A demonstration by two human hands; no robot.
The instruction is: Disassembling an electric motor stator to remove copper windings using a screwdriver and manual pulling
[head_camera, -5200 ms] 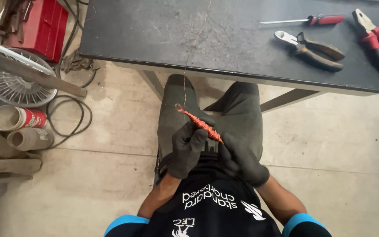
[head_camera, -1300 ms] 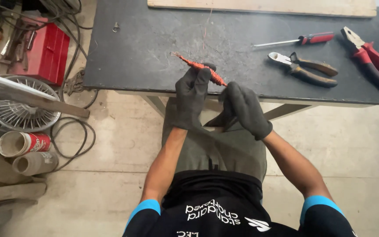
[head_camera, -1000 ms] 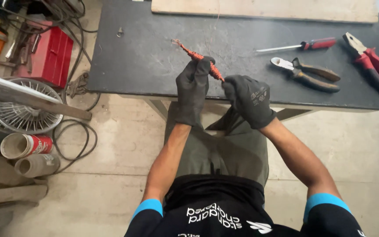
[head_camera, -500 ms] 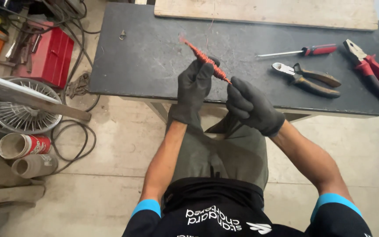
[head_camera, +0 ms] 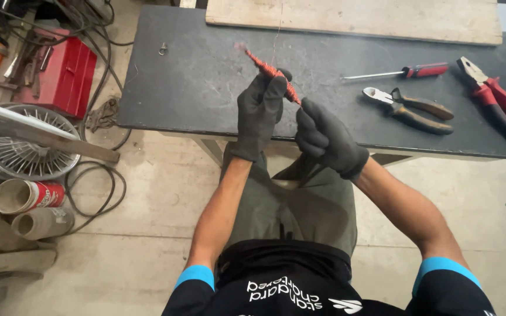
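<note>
One slim orange wire-wound rod (head_camera: 272,75) (blurred tip)

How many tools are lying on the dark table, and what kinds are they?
Screwdriver: 1
Pliers with red handles: 1
Cutters with brown handles: 1
Total: 3 tools on the table

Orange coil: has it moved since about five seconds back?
Yes. The orange coil, held in both hands, was below the table's near edge, over the lap; it is now raised above the dark tabletop.

Black gloves (head_camera: 259,114), orange-red wound rod (head_camera: 273,75)
</note>
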